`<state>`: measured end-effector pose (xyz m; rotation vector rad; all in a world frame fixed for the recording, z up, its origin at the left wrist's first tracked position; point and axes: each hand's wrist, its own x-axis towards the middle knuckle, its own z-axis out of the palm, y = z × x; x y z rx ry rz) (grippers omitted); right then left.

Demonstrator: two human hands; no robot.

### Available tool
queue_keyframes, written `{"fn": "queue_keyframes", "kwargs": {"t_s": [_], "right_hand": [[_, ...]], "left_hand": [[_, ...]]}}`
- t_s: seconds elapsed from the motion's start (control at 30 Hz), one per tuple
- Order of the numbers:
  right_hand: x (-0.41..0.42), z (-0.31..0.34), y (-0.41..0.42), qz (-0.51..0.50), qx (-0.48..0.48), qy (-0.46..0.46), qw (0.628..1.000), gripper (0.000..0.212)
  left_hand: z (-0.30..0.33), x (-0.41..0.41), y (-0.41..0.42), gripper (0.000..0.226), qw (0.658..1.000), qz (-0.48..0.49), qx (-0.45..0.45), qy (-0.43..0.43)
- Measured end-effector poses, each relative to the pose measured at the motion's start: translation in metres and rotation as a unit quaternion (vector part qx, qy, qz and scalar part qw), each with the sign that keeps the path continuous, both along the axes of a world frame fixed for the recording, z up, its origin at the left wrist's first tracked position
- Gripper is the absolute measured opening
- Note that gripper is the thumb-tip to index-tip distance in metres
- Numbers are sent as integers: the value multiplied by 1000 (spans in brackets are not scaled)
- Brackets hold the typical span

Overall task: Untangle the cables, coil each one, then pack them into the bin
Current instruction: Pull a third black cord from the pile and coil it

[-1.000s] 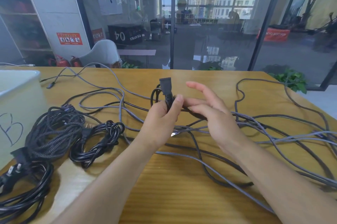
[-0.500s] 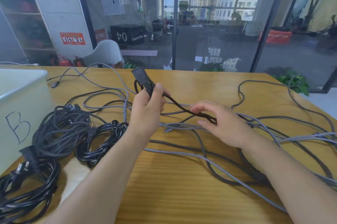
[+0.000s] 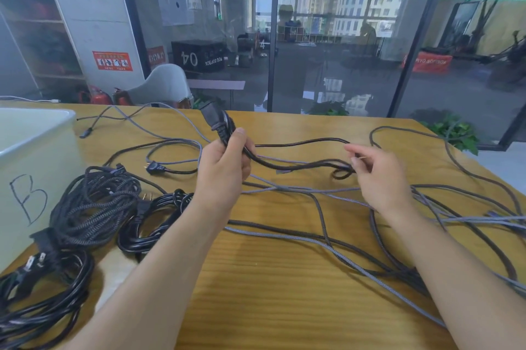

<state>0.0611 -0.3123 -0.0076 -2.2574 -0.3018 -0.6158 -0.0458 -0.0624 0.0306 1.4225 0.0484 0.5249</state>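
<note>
My left hand (image 3: 225, 161) is raised above the middle of the wooden table (image 3: 284, 292), fingers and thumb curled round a black power cable (image 3: 296, 167) just below its plug end (image 3: 212, 119), which points up and to the far left. From this grip the cable runs right in two strands, one arching high, the other sagging lower, and ends in a small loop by my right hand (image 3: 378, 176). That hand's thumb and fingertips are drawn together at the loop; I cannot tell whether they actually pinch the cable, since the contact is blurred.

Beneath and to the right of both hands lie loose grey braided cables (image 3: 313, 238) and dark cables, crossing one another over the table's right half.

At the near left rest three coiled bundles: a black braided coil (image 3: 94, 207), a smaller glossy black coil (image 3: 153, 221) just right of it, and a flatter black coil (image 3: 42, 301) at the near-left edge, with a pronged plug on top.

The white bin (image 3: 34, 167), marked with a handwritten "B", stands at the far left, just beside the braided coil.
</note>
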Motion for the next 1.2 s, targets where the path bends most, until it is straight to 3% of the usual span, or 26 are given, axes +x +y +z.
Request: {"fn": "queue_keyframes", "kwargs": {"t_s": [0.17, 0.23, 0.33, 0.43, 0.53, 0.63, 0.7, 0.87, 1.2], "right_hand": [[0, -4, -5, -81, -184, 31, 979, 29], [-6, 4, 0, -55, -161, -21, 985, 22], [-28, 19, 12, 145, -67, -8, 987, 17], [-43, 15, 27, 278, -158, 19, 947, 33], [-49, 10, 36, 310, -185, -44, 932, 36], [-61, 13, 45, 338, -97, -12, 936, 25], [-68, 9, 51, 350, -90, -4, 932, 19], [-71, 7, 59, 348, -49, -21, 936, 24], [-80, 10, 64, 376, -73, 2, 924, 27]], "left_hand": [[0, 0, 4, 44, 999, -9, -9, 31], [-1, 1, 3, 39, 999, -30, -9, 30], [-1, 0, 1, 36, 998, -53, -13, 24], [-1, -1, -1, 42, 998, -55, -15, 23], [0, -1, -1, 44, 997, -64, -23, 22], [-2, -2, -3, 45, 995, -89, -28, 16], [-3, -3, -7, 49, 994, -109, -23, 13], [-1, -6, -8, 54, 991, -134, 12, 12], [-4, -6, -10, 49, 992, -116, 50, -2]]}}
